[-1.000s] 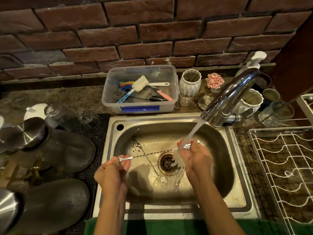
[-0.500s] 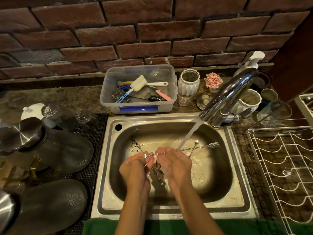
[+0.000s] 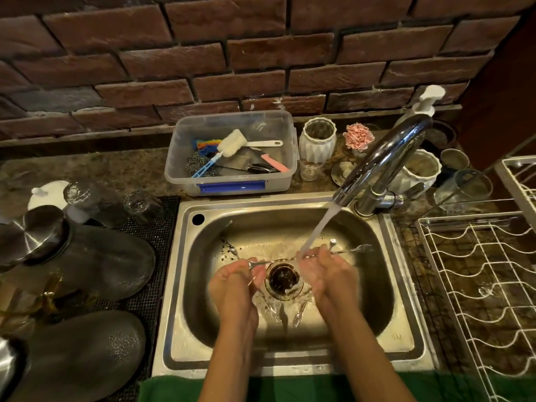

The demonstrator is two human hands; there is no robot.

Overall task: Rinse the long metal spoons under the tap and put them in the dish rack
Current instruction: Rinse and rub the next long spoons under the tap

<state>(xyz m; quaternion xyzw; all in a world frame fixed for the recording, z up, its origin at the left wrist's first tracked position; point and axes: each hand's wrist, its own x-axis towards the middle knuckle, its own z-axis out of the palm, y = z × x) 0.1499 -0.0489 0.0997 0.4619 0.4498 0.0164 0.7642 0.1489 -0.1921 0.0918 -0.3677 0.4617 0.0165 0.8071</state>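
We look down on the brick wall [image 3: 261, 47] at the back, the biggest thing in sight, running the whole width above the counter. Below it sits the steel sink [image 3: 406, 338], wet along its floor, with the drain [image 3: 282, 281] dark in the middle. On the right we see the white wire dish rack [image 3: 478, 285], with no spoons in the part we can see. On the left lie two dark domed lids [image 3: 87, 262] on a black mat. Behind the sink stands a clear plastic tub [image 3: 232, 181] with brushes and scrubbers inside.

The curved tap [image 3: 383, 161] reaches in from the right, and water [image 3: 322, 227] streams down onto our right hand [image 3: 327, 274]. That hand curls its fingers around the twisted shaft of a long metal spoon [image 3: 352, 250], whose far end sticks out to the right over the basin. Our left hand [image 3: 235, 282] pinches the other end of the same spoon between thumb and fingertips, just left of the drain. The spoon lies level across the sink, above the drain, under the stream.

Down on the sink floor, between our wrists, more spoons [image 3: 298, 313] rest in the wet.
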